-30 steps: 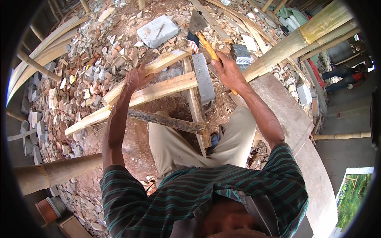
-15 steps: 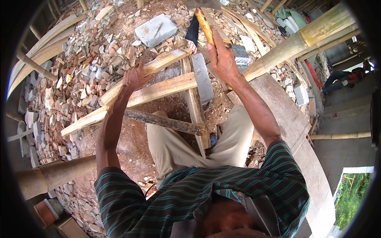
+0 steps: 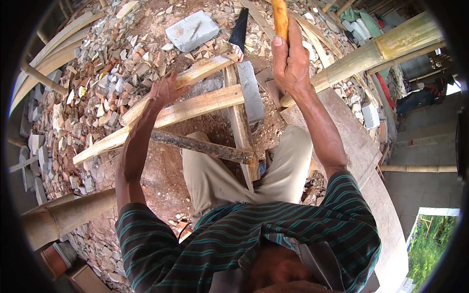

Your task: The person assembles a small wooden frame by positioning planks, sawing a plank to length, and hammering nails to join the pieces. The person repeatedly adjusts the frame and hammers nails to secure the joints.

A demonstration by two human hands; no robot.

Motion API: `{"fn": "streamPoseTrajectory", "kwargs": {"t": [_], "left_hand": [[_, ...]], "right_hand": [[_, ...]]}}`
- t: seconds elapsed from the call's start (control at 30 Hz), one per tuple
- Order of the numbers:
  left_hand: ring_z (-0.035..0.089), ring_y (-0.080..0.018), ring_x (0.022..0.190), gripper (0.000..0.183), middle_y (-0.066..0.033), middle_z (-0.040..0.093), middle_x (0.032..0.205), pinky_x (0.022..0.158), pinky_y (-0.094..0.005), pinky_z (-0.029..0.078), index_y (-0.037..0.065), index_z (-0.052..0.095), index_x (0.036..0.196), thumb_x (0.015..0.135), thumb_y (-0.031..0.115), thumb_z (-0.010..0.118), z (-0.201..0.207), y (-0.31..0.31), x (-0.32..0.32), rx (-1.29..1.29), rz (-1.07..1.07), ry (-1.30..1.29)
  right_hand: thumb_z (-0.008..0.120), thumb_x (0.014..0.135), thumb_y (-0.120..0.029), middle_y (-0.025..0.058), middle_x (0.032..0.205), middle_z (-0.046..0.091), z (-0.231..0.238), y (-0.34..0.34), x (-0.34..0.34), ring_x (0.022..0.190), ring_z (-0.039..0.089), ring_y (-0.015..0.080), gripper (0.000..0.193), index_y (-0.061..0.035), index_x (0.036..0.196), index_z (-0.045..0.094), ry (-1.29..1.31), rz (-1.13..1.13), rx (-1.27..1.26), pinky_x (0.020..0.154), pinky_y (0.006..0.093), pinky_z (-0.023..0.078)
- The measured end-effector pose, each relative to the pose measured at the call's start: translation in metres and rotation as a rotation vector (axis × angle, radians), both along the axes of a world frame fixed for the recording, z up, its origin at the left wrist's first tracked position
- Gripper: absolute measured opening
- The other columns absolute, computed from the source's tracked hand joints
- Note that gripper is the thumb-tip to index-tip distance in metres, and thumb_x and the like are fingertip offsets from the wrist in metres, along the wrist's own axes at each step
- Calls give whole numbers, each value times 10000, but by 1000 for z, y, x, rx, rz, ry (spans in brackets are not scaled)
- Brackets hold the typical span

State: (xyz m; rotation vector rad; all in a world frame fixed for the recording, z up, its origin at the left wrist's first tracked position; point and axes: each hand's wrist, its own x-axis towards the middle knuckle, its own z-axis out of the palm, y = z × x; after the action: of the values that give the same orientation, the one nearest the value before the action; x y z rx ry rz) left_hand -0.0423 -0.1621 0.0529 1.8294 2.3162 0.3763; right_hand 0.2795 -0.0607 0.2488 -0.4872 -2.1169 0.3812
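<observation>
My left hand (image 3: 163,93) is closed around a pale wooden batten (image 3: 207,69), which lies slanting with its far right end on another wooden piece (image 3: 238,127). A second batten (image 3: 205,103) runs just nearer to me, and a dark rough stick (image 3: 200,145) crosses below it. In my right hand (image 3: 293,63), raised at the far right of the battens, is the yellowish wooden handle (image 3: 280,19) of a tool. The tool's head lies outside the view. Beside the wood's right end rests a long grey block (image 3: 251,93).
Broken brick rubble (image 3: 97,93) covers the ground at left and beyond. A pale block (image 3: 192,31) and a black tapered strip (image 3: 239,29) lie at the far side. Thick bamboo poles (image 3: 351,63) stick in from both sides. A flat board (image 3: 342,127) lies at right.
My right hand has lifted the tool up and to the right, so its grey metal head has left the view. The left hand stays on the batten, almost unmoved.
</observation>
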Motion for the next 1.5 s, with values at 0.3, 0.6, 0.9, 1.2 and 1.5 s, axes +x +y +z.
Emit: {"fn": "streamPoseTrajectory", "kwargs": {"t": [0.3,0.6,0.9,1.2,1.5], "left_hand": [[712,-368,838,906,-236,711,916,751,-524,557,25,410,1422,834,692,581,6,-1,2,-35,4,13],[711,-380,791,929,-215,711,848,710,-514,565,39,416,1424,818,724,584,-6,-1,1,56,8,26],[697,-420,871,791,-240,709,922,777,-513,541,0,528,1302,823,613,666,8,-9,10,66,50,3],[704,-421,807,795,-239,711,917,717,-519,553,53,489,1341,817,625,664,2,-11,11,54,51,46],[697,-405,789,716,-239,676,1020,639,-489,551,28,481,1281,806,494,746,6,-25,17,101,-74,-58]], "right_hand": [[488,1015,-188,194,664,581,-93,24,-8,596,616,306,368,14,1320,452,-592,-136,-337,583,453,475],[659,944,-335,100,649,531,-118,-15,14,586,544,223,374,14,912,529,-247,-291,-649,499,393,425],[820,760,-432,98,725,615,-169,0,-17,668,577,221,474,-4,813,624,-358,-300,-878,584,400,474],[836,767,-184,62,729,642,-180,-6,-8,606,566,151,248,-17,831,663,-40,-218,-1223,524,319,448],[810,797,-226,33,674,586,-148,-33,-1,632,533,163,276,-28,835,622,-319,-385,-1237,622,336,445]]}}
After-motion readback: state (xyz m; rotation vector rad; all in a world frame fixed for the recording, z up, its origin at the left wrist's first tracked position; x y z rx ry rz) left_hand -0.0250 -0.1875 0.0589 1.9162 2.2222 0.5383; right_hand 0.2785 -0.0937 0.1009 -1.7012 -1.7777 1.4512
